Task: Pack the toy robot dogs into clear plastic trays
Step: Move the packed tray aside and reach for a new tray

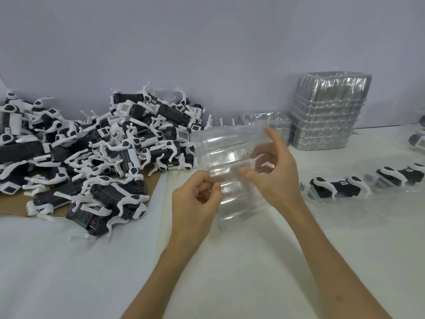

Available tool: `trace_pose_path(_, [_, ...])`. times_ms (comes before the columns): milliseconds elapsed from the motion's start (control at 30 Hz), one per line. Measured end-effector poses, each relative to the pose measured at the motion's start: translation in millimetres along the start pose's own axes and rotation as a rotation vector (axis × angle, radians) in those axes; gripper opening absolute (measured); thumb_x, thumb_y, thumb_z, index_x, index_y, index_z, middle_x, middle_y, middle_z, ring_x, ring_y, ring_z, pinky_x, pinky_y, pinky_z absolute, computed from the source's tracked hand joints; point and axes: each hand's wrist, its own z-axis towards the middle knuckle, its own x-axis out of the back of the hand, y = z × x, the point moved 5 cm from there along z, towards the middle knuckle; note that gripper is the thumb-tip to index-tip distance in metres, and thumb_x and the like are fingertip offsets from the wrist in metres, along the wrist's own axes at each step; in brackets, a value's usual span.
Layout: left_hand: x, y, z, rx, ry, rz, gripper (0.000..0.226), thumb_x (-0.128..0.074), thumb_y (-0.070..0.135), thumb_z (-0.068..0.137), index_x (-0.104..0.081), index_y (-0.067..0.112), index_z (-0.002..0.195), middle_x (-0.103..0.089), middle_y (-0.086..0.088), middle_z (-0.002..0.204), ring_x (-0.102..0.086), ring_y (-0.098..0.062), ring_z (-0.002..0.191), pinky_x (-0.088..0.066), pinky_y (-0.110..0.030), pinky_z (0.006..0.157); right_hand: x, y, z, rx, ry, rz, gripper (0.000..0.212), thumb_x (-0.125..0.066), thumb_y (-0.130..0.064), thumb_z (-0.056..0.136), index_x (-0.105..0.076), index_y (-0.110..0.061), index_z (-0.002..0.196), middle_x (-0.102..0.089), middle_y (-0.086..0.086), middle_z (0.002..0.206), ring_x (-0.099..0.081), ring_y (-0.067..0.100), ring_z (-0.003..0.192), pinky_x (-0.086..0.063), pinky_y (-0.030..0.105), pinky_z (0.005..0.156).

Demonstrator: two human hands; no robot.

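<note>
Mid-frame the left hand (pixel 195 196) and right hand (pixel 273 171) pinch an empty clear tray (pixel 230 153); few packed dogs (pixel 333 185) at right, big unpacked heap (pixel 92 153) at left

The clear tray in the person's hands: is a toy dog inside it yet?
No, the clear tray gripped by the left hand and right hand is bare plastic; the toy dogs lie piled to its left.

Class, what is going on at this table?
A person holds an empty clear plastic tray in both hands, left hand pinching its left edge, right hand gripping its right side. A heap of black-and-white toy robot dogs lies to the left, a stack of clear trays stands behind, and packed dogs lie to the right.
</note>
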Motion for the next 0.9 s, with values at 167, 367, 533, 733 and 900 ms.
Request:
trace_pose_path(167, [33, -30, 18, 0.206, 0.079, -0.318, 0.018, -0.049, 0.008, 0.101, -0.066, 0.013, 0.099, -0.068, 0.003, 0.079, -0.062, -0.011, 0.069, -0.054, -0.025, 0.065, 41, 13, 10, -0.034, 0.343, 0.100, 0.085, -0.076, -0.014, 0.066, -0.043, -0.028, 0.143, -0.063, 0.003, 0.101, -0.055, 0.009, 0.076, -0.050, 0.021, 0.071])
trace_pose_path(367, [13, -78, 0, 0.757, -0.012, -0.438, 0.023, -0.041, 0.015, 0.107, -0.059, 0.003, 0.097, -0.071, -0.013, 0.083, -0.072, -0.021, 0.070, -0.059, -0.034, 0.062, 53, -3, -1, 0.160, 0.559, -0.027, 0.097, -0.079, -0.019, 0.067, -0.031, -0.016, 0.152, -0.056, 0.003, 0.100, -0.053, 0.017, 0.080, -0.048, 0.027, 0.075])
trace_pose_path(533, [-3, -72, -10, 0.630, -0.243, 0.110, 0.049, -0.061, 0.037, 0.099, -0.063, 0.007, 0.060, -0.069, -0.017, 0.061, -0.062, -0.022, 0.046, -0.051, -0.028, 0.046, 52, -19, -7, 0.367, 0.564, -0.193, 0.099, -0.082, -0.010, 0.069, -0.028, -0.001, 0.151, -0.055, 0.006, 0.098, -0.055, 0.019, 0.085, -0.048, 0.031, 0.074])
trace_pose_path(733, [-5, -21, -6, 0.103, -0.162, 0.071, 0.011, -0.070, 0.038, 0.087, -0.069, 0.028, 0.084, -0.070, 0.002, 0.076, -0.061, -0.019, 0.057, -0.049, -0.033, 0.051, 7, -33, -19, 0.567, 0.281, -0.293, 0.091, -0.082, -0.018, 0.078, -0.029, -0.015, 0.152, -0.055, -0.006, 0.098, -0.054, 0.008, 0.088, -0.046, 0.028, 0.077])
trace_pose_path(900, [-10, -6, -8, -0.009, -0.181, -0.026, 0.018, -0.064, 0.025, 0.081, -0.067, 0.029, 0.098, -0.071, 0.005, 0.098, -0.061, -0.014, 0.059, -0.048, -0.027, 0.053, -29, -41, -36, 0.614, 0.082, -0.257, 0.078, -0.077, -0.023, 0.087, -0.032, -0.024, 0.151, -0.060, -0.009, 0.098, -0.054, 0.001, 0.092, -0.042, 0.016, 0.086])
